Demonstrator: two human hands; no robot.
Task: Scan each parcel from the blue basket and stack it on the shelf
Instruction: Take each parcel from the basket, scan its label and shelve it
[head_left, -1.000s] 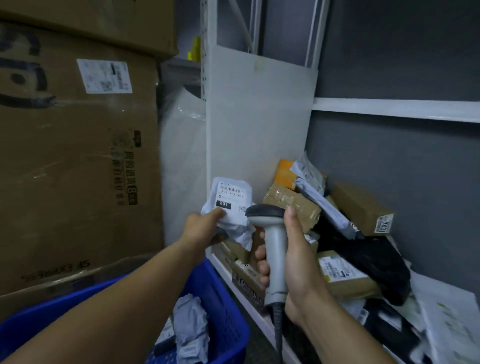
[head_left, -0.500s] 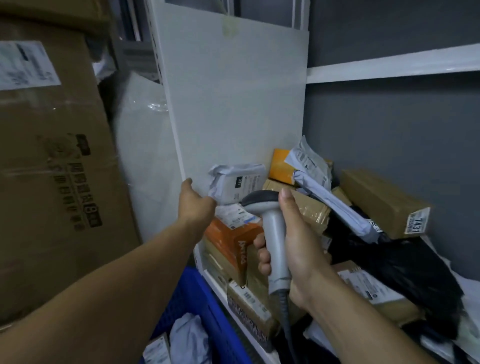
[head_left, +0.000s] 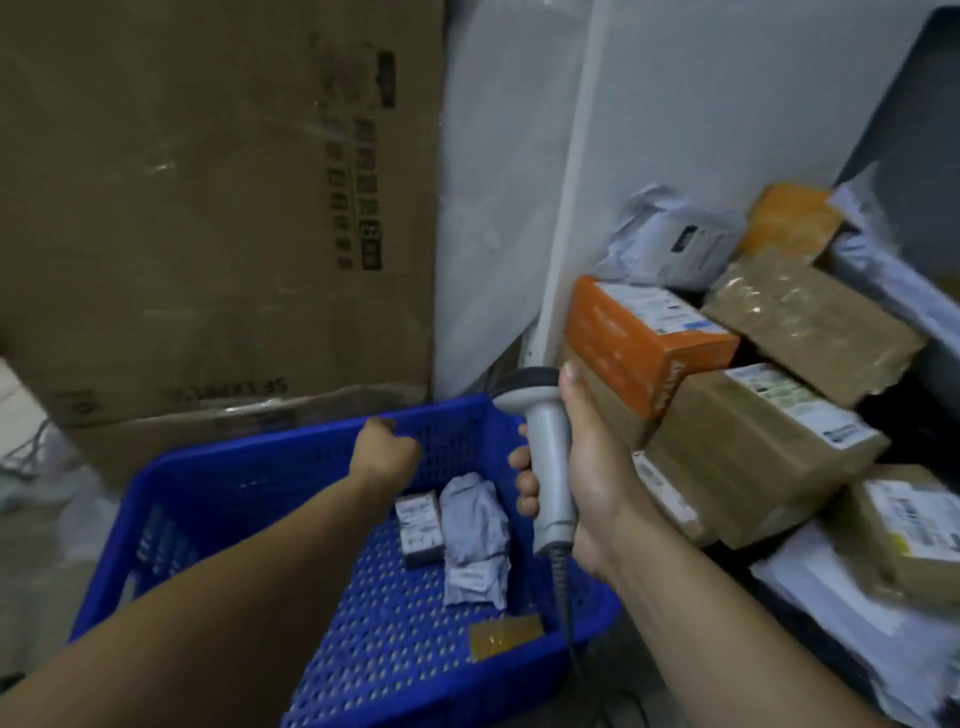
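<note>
Crumpled grey plastic parcel (head_left: 475, 525): below my left fingers.
Left hand (head_left: 385, 451): fingers hidden, cannot tell.
Right hand (head_left: 592, 467): clamped on grey plastic scanner (head_left: 545, 467).

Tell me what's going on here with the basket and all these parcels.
A person is working through parcels from the blue basket. The right hand grips a grey scanner upright over the basket's right edge. The left hand reaches over the basket, holding nothing visible; its fingers are hidden. Three parcels lie in the basket: a small box, a grey bag and a flat tan packet. Others, among them an orange box, are piled on the shelf.
</note>
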